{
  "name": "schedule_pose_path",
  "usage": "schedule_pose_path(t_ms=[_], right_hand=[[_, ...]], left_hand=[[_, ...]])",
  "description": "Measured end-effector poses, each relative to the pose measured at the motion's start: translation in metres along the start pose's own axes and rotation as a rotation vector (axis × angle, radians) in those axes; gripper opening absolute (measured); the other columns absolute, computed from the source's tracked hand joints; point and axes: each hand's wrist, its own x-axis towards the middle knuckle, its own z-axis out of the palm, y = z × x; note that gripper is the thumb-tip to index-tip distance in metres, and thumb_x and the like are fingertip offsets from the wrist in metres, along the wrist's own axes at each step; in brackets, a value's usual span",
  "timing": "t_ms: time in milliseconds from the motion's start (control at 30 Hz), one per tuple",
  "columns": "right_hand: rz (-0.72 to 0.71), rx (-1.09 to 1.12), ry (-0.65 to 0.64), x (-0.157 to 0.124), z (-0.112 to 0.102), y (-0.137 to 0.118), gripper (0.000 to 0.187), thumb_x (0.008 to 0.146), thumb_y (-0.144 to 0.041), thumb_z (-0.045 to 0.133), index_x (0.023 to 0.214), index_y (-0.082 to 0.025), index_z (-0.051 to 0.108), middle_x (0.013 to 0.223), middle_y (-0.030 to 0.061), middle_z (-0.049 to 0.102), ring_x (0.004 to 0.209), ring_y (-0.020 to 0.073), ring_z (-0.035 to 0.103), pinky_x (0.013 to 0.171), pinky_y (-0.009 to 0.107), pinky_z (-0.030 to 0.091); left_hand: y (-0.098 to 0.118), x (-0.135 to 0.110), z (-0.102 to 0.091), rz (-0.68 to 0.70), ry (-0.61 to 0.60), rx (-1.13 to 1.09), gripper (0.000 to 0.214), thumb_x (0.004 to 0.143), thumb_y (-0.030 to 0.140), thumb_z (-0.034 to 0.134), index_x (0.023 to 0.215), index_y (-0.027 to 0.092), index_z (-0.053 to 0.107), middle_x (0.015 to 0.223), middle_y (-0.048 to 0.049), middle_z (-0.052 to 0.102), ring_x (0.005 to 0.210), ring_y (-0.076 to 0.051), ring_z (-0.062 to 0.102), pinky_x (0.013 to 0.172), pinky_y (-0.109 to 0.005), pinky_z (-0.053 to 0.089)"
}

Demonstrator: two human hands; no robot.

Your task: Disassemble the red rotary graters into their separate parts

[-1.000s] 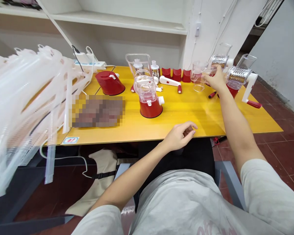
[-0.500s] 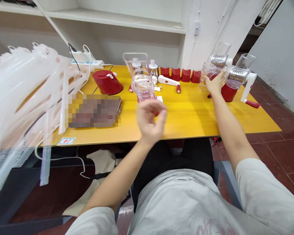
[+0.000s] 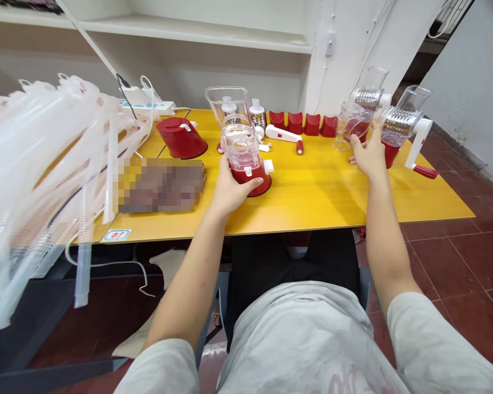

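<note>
The left hand [image 3: 230, 191] curls around a red-based grater [image 3: 246, 164], seemingly to steady it, near the front edge of the yellow counter [image 3: 320, 191], while the right hand [image 3: 367, 156] stays open, fingers spread, just beside another grater [image 3: 398, 128] toward the far right corner.

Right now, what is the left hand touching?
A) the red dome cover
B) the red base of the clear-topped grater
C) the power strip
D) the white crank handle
B: the left hand cups the red base of the clear-topped grater.
</note>
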Motion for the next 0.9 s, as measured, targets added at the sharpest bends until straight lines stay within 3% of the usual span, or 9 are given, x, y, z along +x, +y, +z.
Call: schedule_pose_path(t_ms=[67,133,200,333,533,700,900], right_hand=[[0.008,0.072,-0.022,-0.030,0.007,-0.014,0.081,0.104,-0.071,0.070,0.171,-0.030,0.046,0.111,0.0113,0.080,0.083,0.0299,0.082,0.082,0.052,0.075],[-0.032,0.142,-0.199,-0.063,0.019,-0.028,0.069,0.104,-0.071,0.070,0.160,-0.033,0.059,0.107,0.0083,0.080,0.083,0.0271,0.080,0.075,0.045,0.073],[-0.085,0.176,-0.363,-0.094,0.033,-0.038,0.062,0.103,-0.067,0.073,0.156,-0.035,0.064,0.116,0.0091,0.081,0.099,0.0285,0.082,0.088,0.047,0.074],[-0.170,0.164,-0.454,-0.129,0.049,-0.045,0.062,0.101,-0.065,0.080,0.156,-0.040,0.067,0.150,0.0111,0.076,0.133,0.0348,0.077,0.112,0.058,0.068],[-0.213,0.235,-0.340,-0.136,0.045,-0.043,0.103,0.094,-0.083,0.082,0.177,-0.036,0.044,0.175,0.0165,0.059,0.144,0.0401,0.070,0.118,0.067,0.064],[-0.265,0.324,-0.258,-0.146,0.034,-0.053,0.097,0.096,-0.083,0.081,0.175,-0.041,0.044,0.181,0.0123,0.052,0.146,0.0369,0.069,0.120,0.062,0.066],[-0.358,0.330,-0.206,-0.158,0.039,-0.067,0.096,0.099,-0.080,0.079,0.178,-0.045,0.036,0.190,0.0089,0.040,0.157,0.0381,0.064,0.128,0.064,0.063]], left_hand=[[0.009,-0.004,0.000,-0.032,0.023,0.043,0.111,0.070,0.035,0.106,0.165,0.024,0.051,0.168,-0.0208,0.064,0.156,-0.040,0.067,0.137,-0.064,0.052],[0.018,-0.009,0.001,-0.062,0.009,0.059,0.109,0.067,0.033,0.108,0.161,0.023,0.055,0.164,-0.0200,0.067,0.151,-0.041,0.070,0.133,-0.066,0.055],[0.024,-0.014,0.006,-0.069,-0.053,0.010,0.114,0.064,0.035,0.109,0.163,0.022,0.055,0.165,-0.0208,0.067,0.152,-0.043,0.070,0.133,-0.065,0.056],[0.027,-0.028,0.029,0.013,-0.260,-0.231,0.123,0.065,0.043,0.111,0.168,0.022,0.048,0.175,-0.0229,0.060,0.162,-0.042,0.064,0.139,-0.061,0.051],[0.035,-0.053,0.062,0.027,-0.282,-0.267,0.118,0.074,0.061,0.108,0.171,0.025,0.048,0.180,-0.0203,0.056,0.170,-0.042,0.055,0.145,-0.060,0.042],[0.045,-0.065,0.074,-0.066,-0.276,-0.276,0.094,0.083,0.070,0.100,0.156,0.022,0.065,0.163,-0.0191,0.071,0.156,-0.042,0.066,0.139,-0.063,0.048],[0.050,-0.070,0.083,-0.036,-0.320,-0.366,0.096,0.087,0.070,0.097,0.164,0.026,0.059,0.173,-0.0166,0.065,0.166,-0.041,0.059,0.144,-0.062,0.042]])
